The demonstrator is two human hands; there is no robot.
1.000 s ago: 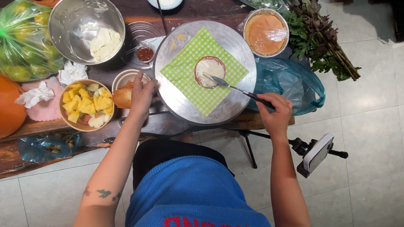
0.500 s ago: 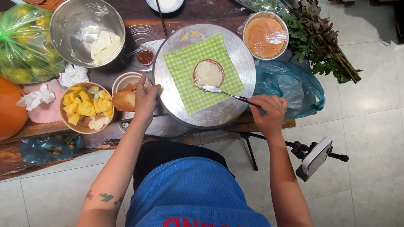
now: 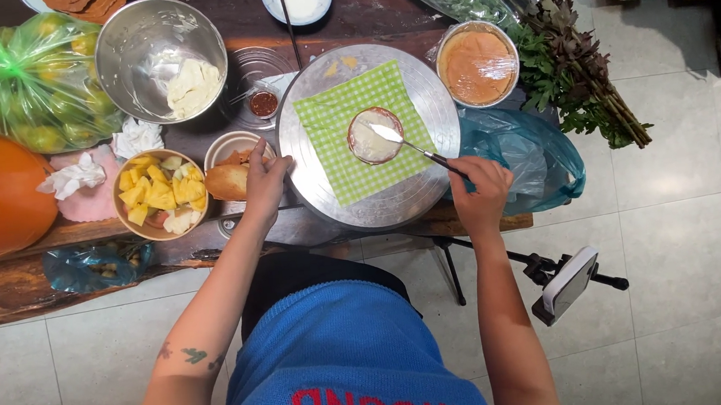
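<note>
Head view: right hand (image 3: 477,192) closed around the handle of a spatula knife (image 3: 413,145), blade tip resting on white cream atop a small round cake (image 3: 374,136), centred on a green checked cloth (image 3: 362,131) over a metal turntable (image 3: 369,136). Left hand (image 3: 265,183) with fingers spread against the turntable rim, pinching nothing. Close by: bowl of yellow fruit pieces (image 3: 158,194), bread roll (image 3: 227,182), steel mixing bowl (image 3: 160,59), covered orange sauce bowl (image 3: 477,63).

Likely trouble: too hard a press dragging cake and cloth off centre; a fast spin smearing cream onto the cloth.
</note>
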